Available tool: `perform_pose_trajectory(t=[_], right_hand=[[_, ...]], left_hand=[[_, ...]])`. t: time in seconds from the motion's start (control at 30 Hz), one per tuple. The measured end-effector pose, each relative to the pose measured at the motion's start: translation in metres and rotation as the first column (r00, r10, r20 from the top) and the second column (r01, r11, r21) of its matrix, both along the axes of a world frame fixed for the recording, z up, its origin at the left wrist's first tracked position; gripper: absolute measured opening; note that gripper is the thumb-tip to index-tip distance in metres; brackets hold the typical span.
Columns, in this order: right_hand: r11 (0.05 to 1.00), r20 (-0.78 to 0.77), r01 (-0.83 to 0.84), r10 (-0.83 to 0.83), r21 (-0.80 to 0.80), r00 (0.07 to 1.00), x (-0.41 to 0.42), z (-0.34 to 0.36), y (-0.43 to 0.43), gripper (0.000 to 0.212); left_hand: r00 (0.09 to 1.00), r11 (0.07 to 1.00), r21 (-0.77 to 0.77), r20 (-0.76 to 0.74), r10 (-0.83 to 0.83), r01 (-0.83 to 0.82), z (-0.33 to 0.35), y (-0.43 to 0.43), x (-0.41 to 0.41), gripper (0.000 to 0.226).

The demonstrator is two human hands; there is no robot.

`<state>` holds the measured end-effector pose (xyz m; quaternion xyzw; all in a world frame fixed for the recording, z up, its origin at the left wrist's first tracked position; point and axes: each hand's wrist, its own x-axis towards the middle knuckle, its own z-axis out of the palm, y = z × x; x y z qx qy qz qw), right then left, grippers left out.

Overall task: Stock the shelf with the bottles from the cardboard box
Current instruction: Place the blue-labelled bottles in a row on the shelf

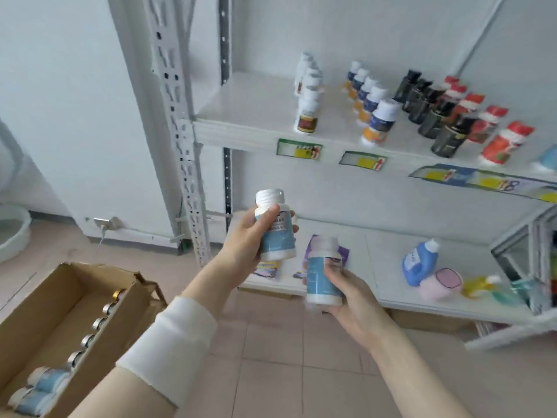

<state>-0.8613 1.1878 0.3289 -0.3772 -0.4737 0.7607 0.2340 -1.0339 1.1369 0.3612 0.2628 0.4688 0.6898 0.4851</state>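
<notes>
1. The left hand [248,241] grips the first bottle [275,233], a blue-labelled one with a white cap. The thumb lies across the front near the shoulder and the fingers curl round the back.
2. The right hand [351,292] holds the second bottle [322,276] of the same kind, lower and to the right. The fingers are wrapped round its lower half. This bottle is blurred, so the exact finger placement is hard to read.
3. Both bottles stand roughly upright, caps up, long axes close to vertical. Neither touches the other.
4. The upper shelf [256,116] lies above and ahead of both hands. It carries 4 rows running front to back: white bottles [307,95], blue-and-orange bottles [373,113], black bottles [434,113] and red bottles [488,128]. A bare stretch sits left of the white row.
5. The left hand is the higher of the 2 and nearer that bare stretch, so it looks better placed to go first. Its bottle would need lifting over the shelf edge and setting down base first.
6. The cardboard box [60,300] sits at lower left on the floor with more bottles [45,384] inside, so stocking is far from finished.
</notes>
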Motion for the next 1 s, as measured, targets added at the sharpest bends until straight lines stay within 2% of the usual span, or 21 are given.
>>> perform_pose_trajectory(t=[0.03, 0.07, 0.2, 0.37, 0.53, 0.57, 0.67, 0.77, 0.87, 1.0], right_hand=[[1.000, -0.011, 0.011, -0.011, 0.026, 1.000, 0.024, 0.009, 0.012, 0.074], [0.999, -0.031, 0.026, -0.025, 0.034, 0.999, 0.047, 0.018, 0.024, 0.074], [0.994, -0.130, 0.085, -0.075, 0.069, 0.989, 0.124, 0.053, 0.064, 0.039], [0.970, -0.172, 0.171, -0.142, 0.170, 0.975, 0.191, 0.089, 0.118, 0.032], [0.938, -0.210, 0.235, -0.183, 0.257, 0.960, 0.233, 0.127, 0.186, 0.026], [0.926, -0.216, 0.241, -0.182, 0.290, 0.959, 0.239, 0.135, 0.202, 0.032], [0.888, -0.254, 0.281, -0.196, 0.363, 0.947, 0.253, 0.160, 0.250, 0.075], [0.873, -0.241, 0.294, -0.212, 0.389, 0.947, 0.260, 0.182, 0.296, 0.089], [0.864, -0.248, 0.324, -0.241, 0.386, 0.938, 0.264, 0.199, 0.338, 0.081], [0.854, -0.218, 0.336, -0.268, 0.397, 0.939, 0.273, 0.215, 0.394, 0.050]], left_hand=[[0.999, 0.999, 0.014, -0.038, -0.036, 0.037, 0.009, 0.016, 0.025, 0.022], [0.995, 0.997, 0.032, -0.070, -0.069, 0.071, 0.018, 0.032, 0.048, 0.022], [0.967, 0.976, 0.100, -0.187, -0.174, 0.195, 0.056, 0.092, 0.123, 0.020], [0.933, 0.948, 0.151, -0.278, -0.231, 0.279, 0.099, 0.156, 0.180, 0.034], [0.891, 0.926, 0.160, -0.367, -0.267, 0.343, 0.134, 0.223, 0.214, 0.033], [0.883, 0.923, 0.154, -0.383, -0.272, 0.352, 0.141, 0.239, 0.219, 0.032], [0.870, 0.905, 0.170, -0.388, -0.303, 0.391, 0.160, 0.289, 0.231, 0.024], [0.831, 0.873, 0.185, -0.445, -0.335, 0.451, 0.176, 0.337, 0.240, 0.030], [0.791, 0.858, 0.172, -0.505, -0.346, 0.485, 0.190, 0.381, 0.248, 0.045], [0.807, 0.859, 0.196, -0.487, -0.333, 0.473, 0.202, 0.443, 0.261, 0.028]])
